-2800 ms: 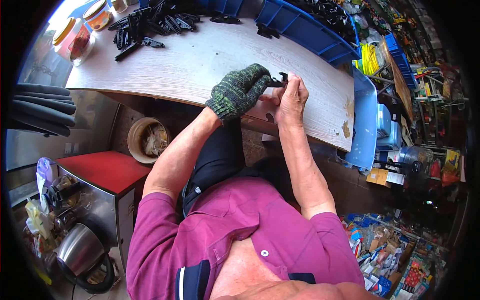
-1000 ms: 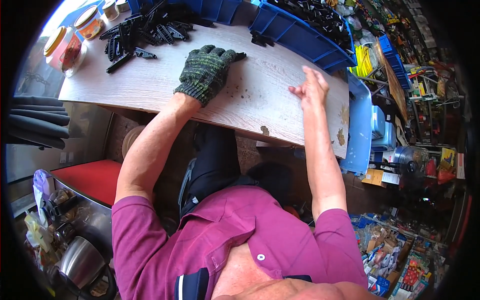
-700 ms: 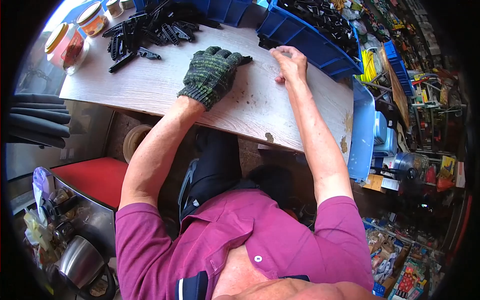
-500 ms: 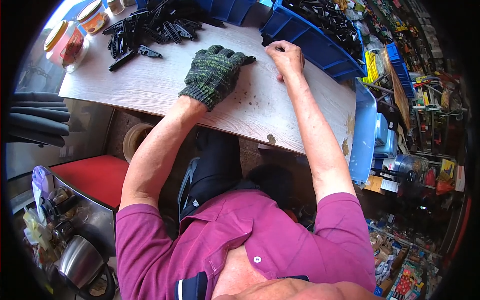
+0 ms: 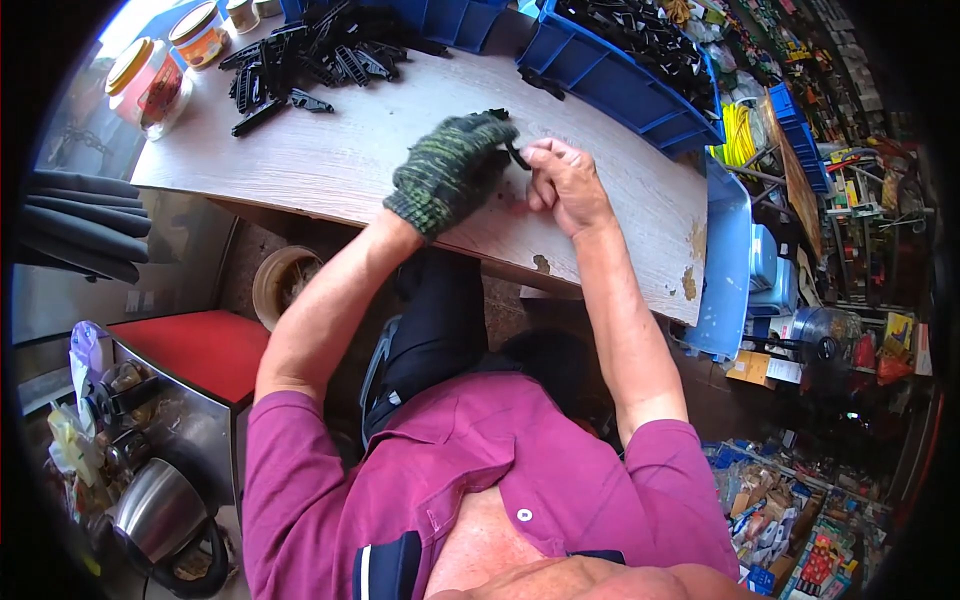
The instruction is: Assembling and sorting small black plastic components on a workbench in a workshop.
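Note:
My left hand (image 5: 452,172), in a dark green and black knit glove, is closed around a black plastic part (image 5: 497,113) that shows at its fingertips. Most of that part is hidden by the glove. Close against it, my bare right hand (image 5: 568,188) has thumb and forefinger pinched on a small dark piece (image 5: 516,155), its exact shape too small to make out. Both hands are over the pale wood-grain table (image 5: 330,175). Further left lies a heap of black ridged plastic parts (image 5: 350,65). A few small black pieces (image 5: 542,82) rest by the blue bin.
A blue bin (image 5: 620,85) full of black parts stands at the back right, another blue bin (image 5: 455,22) behind the heap. Lidded jars (image 5: 145,85) line the table's left end. A light blue plastic tub (image 5: 725,260) adjoins the right edge. Below left are a red-topped cabinet (image 5: 185,350) and metal kettle (image 5: 160,510).
My right hand has come away from the small pieces by the bin, toward me and up to the gloved hand. My left hand has shifted slightly right and turned.

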Available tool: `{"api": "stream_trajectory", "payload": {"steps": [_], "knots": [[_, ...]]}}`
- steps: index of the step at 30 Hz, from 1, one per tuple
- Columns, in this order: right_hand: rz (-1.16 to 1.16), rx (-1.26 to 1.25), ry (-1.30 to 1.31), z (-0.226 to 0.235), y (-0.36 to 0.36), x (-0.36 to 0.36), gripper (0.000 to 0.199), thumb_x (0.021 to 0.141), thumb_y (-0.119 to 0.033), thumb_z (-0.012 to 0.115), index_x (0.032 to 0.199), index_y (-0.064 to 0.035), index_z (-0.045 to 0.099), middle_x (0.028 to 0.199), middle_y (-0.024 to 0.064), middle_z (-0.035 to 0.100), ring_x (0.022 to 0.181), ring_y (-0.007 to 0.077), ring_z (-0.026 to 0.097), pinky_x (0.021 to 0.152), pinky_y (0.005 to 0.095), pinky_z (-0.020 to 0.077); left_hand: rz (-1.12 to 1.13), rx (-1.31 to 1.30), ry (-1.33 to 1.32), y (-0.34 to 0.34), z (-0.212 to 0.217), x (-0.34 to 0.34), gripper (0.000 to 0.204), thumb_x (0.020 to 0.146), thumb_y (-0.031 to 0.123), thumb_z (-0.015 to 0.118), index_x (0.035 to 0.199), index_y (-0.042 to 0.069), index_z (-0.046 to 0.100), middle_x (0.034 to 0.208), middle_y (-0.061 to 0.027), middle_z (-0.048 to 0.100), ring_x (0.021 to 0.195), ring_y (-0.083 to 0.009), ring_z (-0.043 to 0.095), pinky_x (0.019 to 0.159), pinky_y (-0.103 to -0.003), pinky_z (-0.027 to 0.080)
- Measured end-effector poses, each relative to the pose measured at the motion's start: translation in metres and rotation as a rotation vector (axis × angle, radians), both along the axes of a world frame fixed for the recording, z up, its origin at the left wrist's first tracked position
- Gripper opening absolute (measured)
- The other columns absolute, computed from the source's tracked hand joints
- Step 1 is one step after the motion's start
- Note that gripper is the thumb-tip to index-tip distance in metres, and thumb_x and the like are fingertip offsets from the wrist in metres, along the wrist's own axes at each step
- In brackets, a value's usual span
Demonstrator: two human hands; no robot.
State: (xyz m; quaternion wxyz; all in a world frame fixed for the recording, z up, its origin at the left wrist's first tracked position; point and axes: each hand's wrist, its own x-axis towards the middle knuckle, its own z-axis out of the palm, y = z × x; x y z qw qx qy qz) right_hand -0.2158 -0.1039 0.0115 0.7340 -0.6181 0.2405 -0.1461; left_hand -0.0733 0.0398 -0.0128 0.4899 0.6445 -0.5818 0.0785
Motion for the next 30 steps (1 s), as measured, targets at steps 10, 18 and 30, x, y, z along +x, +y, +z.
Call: {"api": "stream_trajectory", "payload": {"steps": [10,18,30], "knots": [[-0.194,0.010,-0.065,-0.003,0.033,-0.011,0.021,0.093,-0.022,0.071,0.095,-0.0012,0.068,0.052,-0.0037,0.049,0.038,0.0061,0.037,0.039,0.0247,0.0388,-0.001,0.110,0.414,0.003,0.001,-0.033,0.025,0.093,0.027,0.067,0.108,0.008,0.072,0.099,-0.0147,0.073,0.091,-0.0318,0.071,0.080,-0.038,0.056],[-0.322,-0.182,-0.010,-0.005,0.045,-0.004,0.027,0.093,-0.030,0.073,0.095,-0.0036,0.071,0.053,-0.0065,0.047,0.039,0.0038,0.034,0.039,0.0220,0.0298,0.081,0.127,0.669,-0.005,0.003,-0.035,0.026,0.094,0.028,0.064,0.103,0.004,0.071,0.094,-0.0151,0.073,0.084,-0.0293,0.071,0.078,-0.037,0.054],[-0.306,-0.252,-0.088,-0.017,0.041,-0.003,0.027,0.094,-0.030,0.071,0.095,-0.0030,0.070,0.071,-0.0057,0.056,0.060,0.0030,0.043,0.053,0.0221,0.0364,-0.154,0.251,1.106,-0.003,0.020,-0.026,0.021,0.093,0.020,0.066,0.097,0.000,0.068,0.072,-0.0054,0.066,0.058,-0.0119,0.060,0.051,-0.026,0.047]]}}
